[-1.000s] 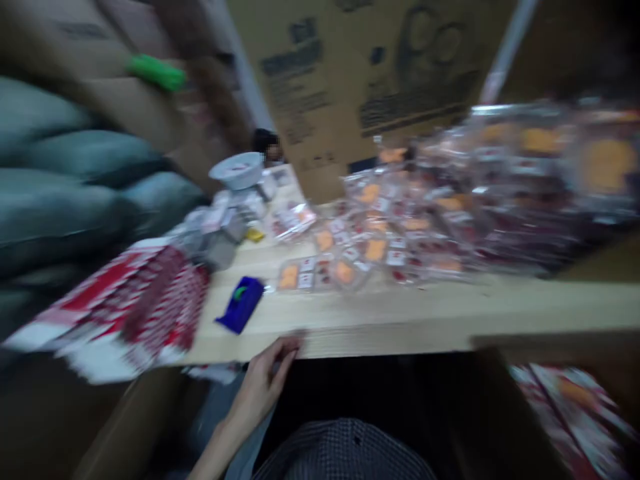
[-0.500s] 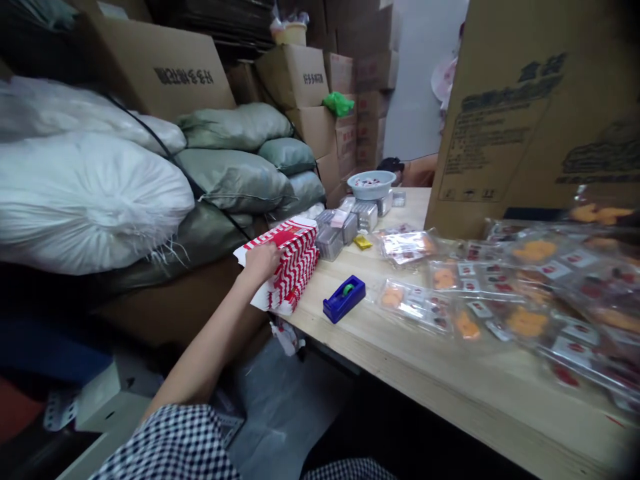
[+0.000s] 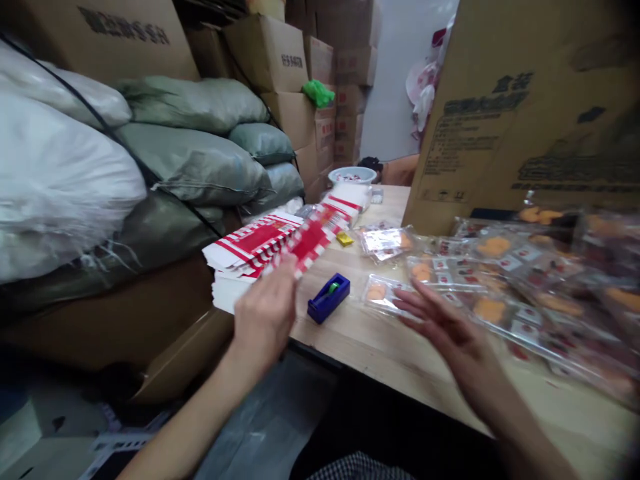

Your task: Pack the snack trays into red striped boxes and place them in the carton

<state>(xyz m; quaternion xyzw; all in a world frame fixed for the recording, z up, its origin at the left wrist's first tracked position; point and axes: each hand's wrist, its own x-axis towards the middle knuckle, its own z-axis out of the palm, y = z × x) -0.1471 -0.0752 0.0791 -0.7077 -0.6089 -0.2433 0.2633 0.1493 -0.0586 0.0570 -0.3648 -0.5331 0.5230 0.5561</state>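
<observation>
My left hand [image 3: 270, 303] is closed on the near end of a flat red-and-white striped carton [image 3: 323, 230], blurred by motion and lifted over the table. Left of it lies a stack of the same folded cartons [image 3: 255, 240] on the table's left edge. Fingers outstretched, my right hand [image 3: 445, 320] hangs above the table with nothing in it. A blue tape dispenser [image 3: 329, 298] with green tape stands between the two hands. Beyond the right fingertips lies a clear packet [image 3: 383, 291] with an orange item inside.
Many clear packets [image 3: 505, 287] are heaped along the table's right side, before a large upright cardboard box [image 3: 470, 133]. A small yellow packet [image 3: 345, 238] and a pale bowl [image 3: 353, 175] are farther back. Stuffed sacks [image 3: 195, 157] are piled at the left.
My left hand has pulled one carton off the stack and swung it right. My right hand has come into view over the table. The view has turned slightly right.
</observation>
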